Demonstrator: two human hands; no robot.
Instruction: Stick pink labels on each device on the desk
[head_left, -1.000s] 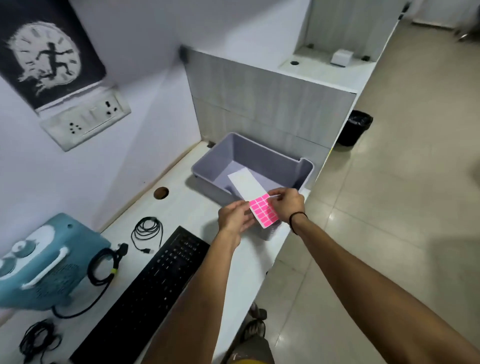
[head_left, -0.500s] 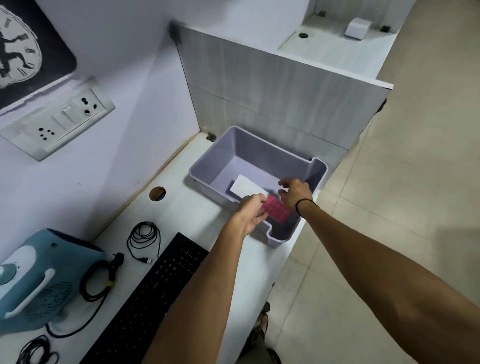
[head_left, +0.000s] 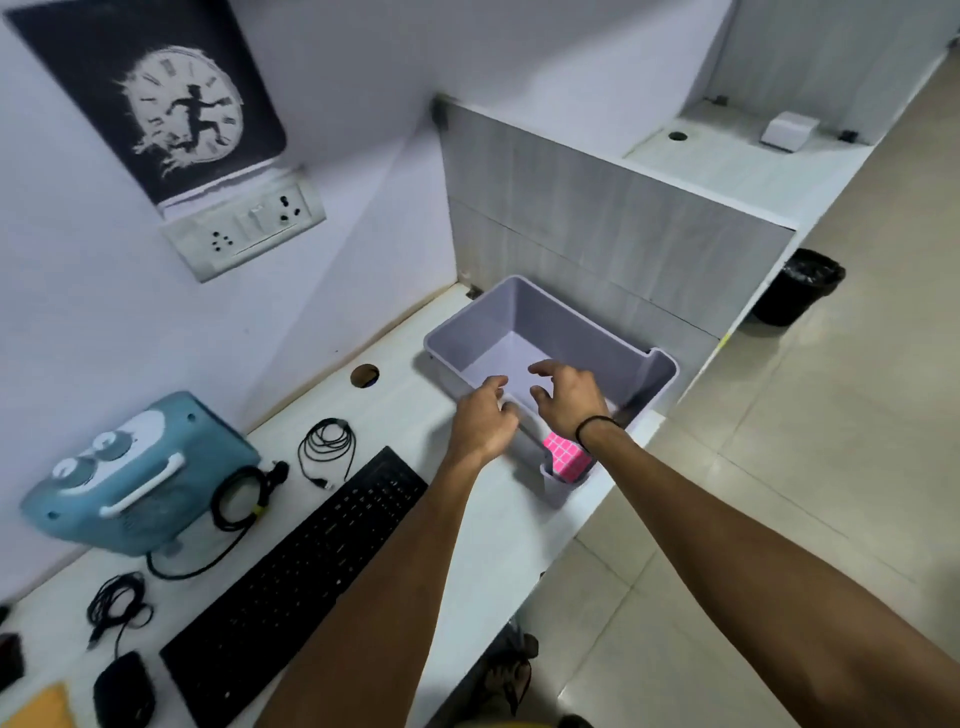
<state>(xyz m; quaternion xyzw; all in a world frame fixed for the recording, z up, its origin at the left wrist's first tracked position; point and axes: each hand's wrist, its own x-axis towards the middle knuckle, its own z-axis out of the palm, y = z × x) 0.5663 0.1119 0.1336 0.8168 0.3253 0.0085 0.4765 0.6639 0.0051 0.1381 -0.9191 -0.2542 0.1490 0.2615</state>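
Observation:
A sheet of pink labels (head_left: 565, 455) lies inside the grey plastic bin (head_left: 561, 317), at its near corner, partly hidden under my right wrist. My left hand (head_left: 485, 421) hovers over the bin's near wall, fingers loosely curled, holding nothing. My right hand (head_left: 569, 397) is spread open above the bin's inside, also free of anything. On the desk (head_left: 467, 545) to the left lie a black keyboard (head_left: 296, 577), a black mouse (head_left: 124, 688) and a light blue heater-like device (head_left: 137, 475) with a white handle.
Coiled black cables (head_left: 327, 447) (head_left: 117, 605) lie between the devices. A grey partition (head_left: 597, 218) stands behind the bin, with a wall socket plate (head_left: 244, 228) on the left wall. A black waste bin (head_left: 797, 286) stands on the floor to the right. The desk edge runs diagonally beside my right arm.
Both hands held the pink label sheet above the bin, lowered it inside, then let go. It now rests in the bin and both hands have risen with fingers apart.

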